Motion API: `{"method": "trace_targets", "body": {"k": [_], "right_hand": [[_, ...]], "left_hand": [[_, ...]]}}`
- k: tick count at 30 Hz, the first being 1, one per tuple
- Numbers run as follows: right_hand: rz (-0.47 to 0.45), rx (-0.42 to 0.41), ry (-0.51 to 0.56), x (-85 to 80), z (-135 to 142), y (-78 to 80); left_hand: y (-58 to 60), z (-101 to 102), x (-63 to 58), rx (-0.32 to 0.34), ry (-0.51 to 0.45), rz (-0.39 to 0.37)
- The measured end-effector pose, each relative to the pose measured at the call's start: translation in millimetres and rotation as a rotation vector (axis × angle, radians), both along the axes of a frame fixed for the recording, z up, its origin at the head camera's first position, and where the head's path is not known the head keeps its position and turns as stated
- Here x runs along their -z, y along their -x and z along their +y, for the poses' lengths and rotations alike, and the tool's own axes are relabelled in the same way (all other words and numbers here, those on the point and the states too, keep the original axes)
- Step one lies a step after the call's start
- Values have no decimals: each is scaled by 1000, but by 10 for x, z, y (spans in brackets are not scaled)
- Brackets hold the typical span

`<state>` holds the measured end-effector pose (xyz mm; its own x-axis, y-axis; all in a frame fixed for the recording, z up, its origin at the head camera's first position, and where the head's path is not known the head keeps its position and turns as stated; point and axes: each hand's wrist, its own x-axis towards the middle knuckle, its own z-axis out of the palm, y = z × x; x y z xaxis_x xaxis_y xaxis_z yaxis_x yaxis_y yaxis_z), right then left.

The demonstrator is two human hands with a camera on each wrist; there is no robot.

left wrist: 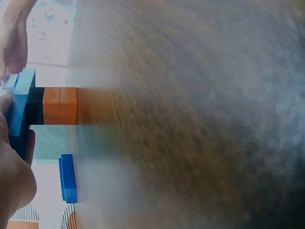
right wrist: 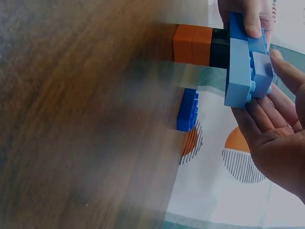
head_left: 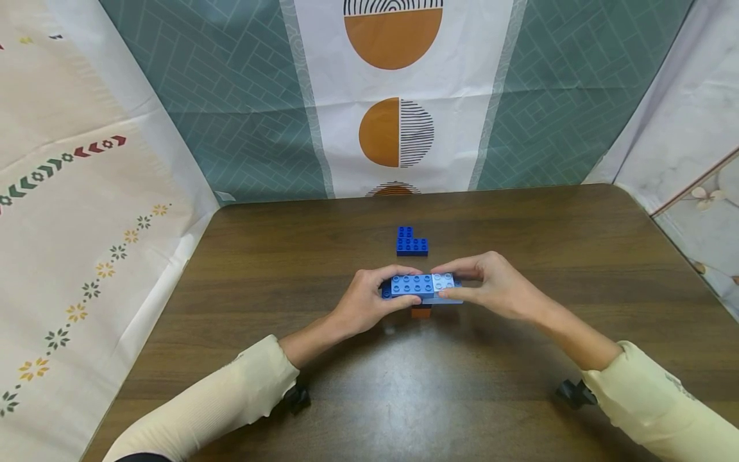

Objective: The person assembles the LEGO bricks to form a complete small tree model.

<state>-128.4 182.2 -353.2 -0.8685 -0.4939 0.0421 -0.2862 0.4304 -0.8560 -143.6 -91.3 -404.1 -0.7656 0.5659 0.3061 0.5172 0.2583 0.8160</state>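
A small tower of toy building bricks stands mid-table. Two orange bricks (left wrist: 60, 106) form its base, a dark brick (right wrist: 219, 48) sits above them, and wider blue layers top it. In the head view, a light blue brick (head_left: 412, 285) lies on top, beside a smaller pale blue brick (head_left: 443, 281). My left hand (head_left: 369, 298) grips the left end of the blue layers, thumb on the near side and fingers beyond. From the right, my right hand (head_left: 498, 289) pinches the pale blue brick between thumb and fingers. The fingers partly cover the far side.
Behind the tower, dark blue bricks (head_left: 411, 246) form an L shape on the wooden table (head_left: 404, 385). Patterned cloths hang beyond the back edge and along both sides. Dark objects sit under each forearm.
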Motion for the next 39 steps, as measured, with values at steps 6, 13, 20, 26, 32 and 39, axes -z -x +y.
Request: {"method": "trace_targets", "body": {"k": [6,13,20,26,32,39], "right_hand": [[-1,29,23,33,-27,-10],[16,39,31,97,-27,-3],[17,40,34,134,-42,0],[28,34,33,151,-43,7],[32,32,37,176,-40,9],[17,32,41,179,-22,13]], "left_hand": [[-6,-3,-6,-2,-2,-8],[-3,2,-1,1,1,-3],[0,-4,18,6,-16,-8],[-2,-11,23,0,-11,-1],[-15,-5,22,-4,-1,15],[-28,17,6,-8,9,27]]}}
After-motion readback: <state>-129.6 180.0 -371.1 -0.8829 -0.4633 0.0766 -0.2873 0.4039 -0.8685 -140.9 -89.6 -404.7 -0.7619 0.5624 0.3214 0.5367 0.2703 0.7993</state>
